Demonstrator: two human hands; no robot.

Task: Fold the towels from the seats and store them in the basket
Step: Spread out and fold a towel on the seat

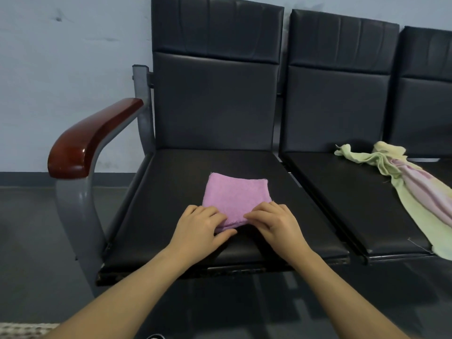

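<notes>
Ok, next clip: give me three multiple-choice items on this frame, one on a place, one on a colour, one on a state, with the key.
1. Where does the purple towel lie?
A. on the seat beside the wooden armrest
B. on the floor
C. over a backrest

2. What colour is the outer cloth of the unfolded towel on the next seat?
A. dark blue
B. pale yellow-green
C. black

3. What state is the purple towel in?
A. spread out in one flat layer
B. rolled into a tube
C. folded into a small square

Key: 1 A, it lies on the seat next to the armrest. 2 B, its outer cloth is pale yellow-green, with pink inside. 3 C, it is a layered square, and the left hand and right hand grip its near edge.
</notes>
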